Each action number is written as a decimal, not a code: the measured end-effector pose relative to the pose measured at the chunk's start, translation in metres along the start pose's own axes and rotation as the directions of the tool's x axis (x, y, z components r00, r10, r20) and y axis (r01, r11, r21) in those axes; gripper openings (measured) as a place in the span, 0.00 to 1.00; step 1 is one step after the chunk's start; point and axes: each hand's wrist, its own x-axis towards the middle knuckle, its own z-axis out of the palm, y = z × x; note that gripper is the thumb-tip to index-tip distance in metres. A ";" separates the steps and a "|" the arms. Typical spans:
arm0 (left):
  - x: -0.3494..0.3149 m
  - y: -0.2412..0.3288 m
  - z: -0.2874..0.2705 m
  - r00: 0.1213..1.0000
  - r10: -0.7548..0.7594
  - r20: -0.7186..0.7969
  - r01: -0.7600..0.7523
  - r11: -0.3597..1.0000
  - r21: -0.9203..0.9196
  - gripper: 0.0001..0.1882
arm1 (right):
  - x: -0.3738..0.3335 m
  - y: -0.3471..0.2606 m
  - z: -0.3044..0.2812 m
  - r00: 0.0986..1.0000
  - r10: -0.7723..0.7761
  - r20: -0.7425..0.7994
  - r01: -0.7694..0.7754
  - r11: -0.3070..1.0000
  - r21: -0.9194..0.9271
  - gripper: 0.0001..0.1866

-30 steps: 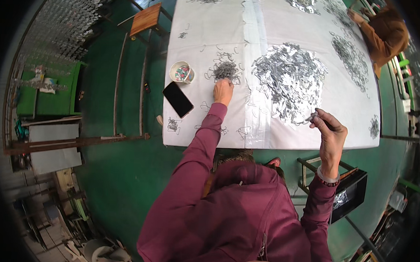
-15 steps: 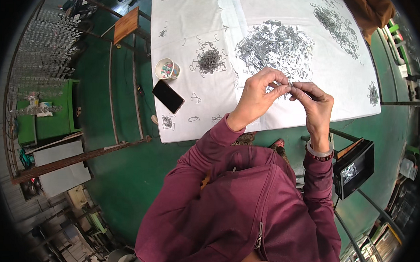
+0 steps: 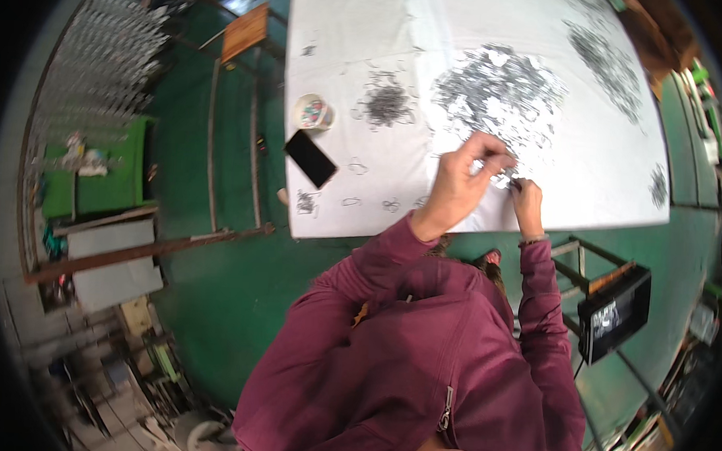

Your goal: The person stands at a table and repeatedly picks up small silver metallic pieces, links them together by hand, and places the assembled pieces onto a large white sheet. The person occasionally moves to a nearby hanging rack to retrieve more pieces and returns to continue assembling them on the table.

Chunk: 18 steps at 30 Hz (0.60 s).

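Note:
A heap of small silver metal pieces (image 3: pixel 496 90) is spread on the white-covered table (image 3: pixel 369 28). My left hand (image 3: pixel 462 181) is raised over the near edge of that heap, thumb and fingers pinched. Whatever lies between them is too small and blurred to name. Just to its right and a little nearer to me, my right hand (image 3: pixel 528 204) is also closed in a pinch beside some small shiny pieces. Its fingertips are partly hidden and smeared, so what it grips cannot be made out. Left of the heap lies a tangle of bent wire hooks (image 3: pixel 386 106).
At the table's left edge stand a white cup (image 3: pixel 313 112) with colourful bits and a black phone (image 3: pixel 311 159). More wire hooks (image 3: pixel 605 67) lie at the far right. A black bin (image 3: pixel 615 313) sits right of me, and a wooden stool (image 3: pixel 245 33) beyond the left edge.
My hands have come apart; the right one has drawn back toward me and turned, while the left stays pinched near the heap. The whole view has shifted slightly and blurred.

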 end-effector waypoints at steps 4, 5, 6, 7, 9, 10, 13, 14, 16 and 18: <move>-0.004 -0.008 -0.007 1.000 0.004 -0.001 -0.004 0.999 0.050 0.04 | 0.001 -0.014 0.009 0.999 -0.023 0.031 0.026 0.995 -0.099 0.09; -0.004 -0.007 -0.009 1.000 0.007 0.000 -0.007 0.997 0.078 0.04 | 0.002 -0.004 0.013 0.996 -0.044 0.083 0.055 0.990 -0.132 0.09; -0.006 -0.007 -0.011 1.000 0.010 0.004 -0.011 0.997 0.083 0.04 | 0.004 0.002 0.014 0.988 -0.067 0.137 0.089 0.982 -0.164 0.10; -0.008 -0.008 -0.013 1.000 0.012 0.005 -0.013 0.996 0.086 0.04 | 0.008 -0.011 0.005 0.994 -0.024 0.105 0.030 0.998 -0.051 0.10; -0.005 -0.009 -0.017 0.999 0.043 0.025 -0.045 0.994 0.104 0.05 | 0.017 -0.043 -0.025 0.995 0.076 0.063 -0.086 0.980 0.180 0.10; -0.005 -0.011 -0.016 0.997 0.062 0.043 -0.067 0.991 0.116 0.06 | 0.026 -0.068 -0.050 0.958 0.261 0.122 -0.287 0.880 0.379 0.08; -0.004 -0.018 -0.013 0.993 0.080 0.084 -0.092 0.984 0.153 0.07 | 0.048 -0.131 -0.121 0.956 0.247 0.157 -0.272 0.558 0.784 0.10; -0.003 -0.018 -0.011 0.991 0.101 0.090 -0.116 0.976 0.184 0.06 | 0.050 -0.147 -0.138 0.964 0.216 0.156 -0.250 0.528 0.811 0.10; 0.000 -0.015 -0.007 0.986 0.131 0.100 -0.149 0.969 0.200 0.06 | 0.050 -0.167 -0.159 0.975 0.175 0.139 -0.212 0.534 0.819 0.10; 0.004 -0.011 -0.004 0.984 0.147 0.102 -0.164 0.970 0.177 0.05 | 0.047 -0.178 -0.168 0.982 0.148 0.113 -0.180 0.598 0.781 0.10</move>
